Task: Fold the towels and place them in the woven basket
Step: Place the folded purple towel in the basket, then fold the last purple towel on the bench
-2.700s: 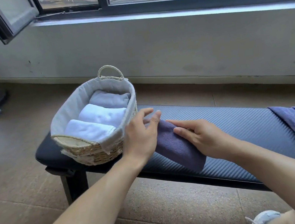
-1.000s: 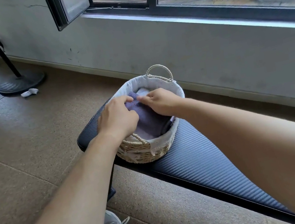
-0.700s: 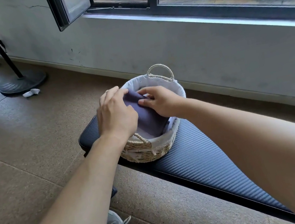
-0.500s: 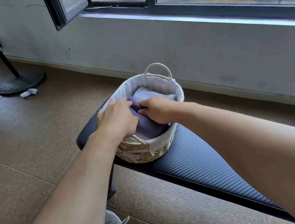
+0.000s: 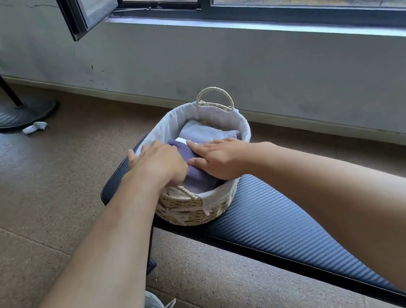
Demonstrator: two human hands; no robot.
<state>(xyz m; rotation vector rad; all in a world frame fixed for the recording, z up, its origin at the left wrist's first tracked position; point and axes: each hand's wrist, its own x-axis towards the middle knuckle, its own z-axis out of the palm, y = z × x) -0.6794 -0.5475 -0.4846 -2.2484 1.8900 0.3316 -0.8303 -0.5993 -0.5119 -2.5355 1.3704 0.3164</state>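
Purple towel [image 5: 194, 174] is lying folded in the woven basket [image 5: 194, 206] at the tabletop's [image 5: 274, 219] left end, beside a pale towel [image 5: 206, 133]. The left hand [image 5: 157, 165] and right hand [image 5: 217, 160] are pressing it down, fingers extended, gripping nothing.

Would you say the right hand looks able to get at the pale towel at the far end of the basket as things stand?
Probably yes. The right hand rests on the purple towel inside the woven basket, and the pale towel lies uncovered just beyond its fingertips; nothing sits between them.
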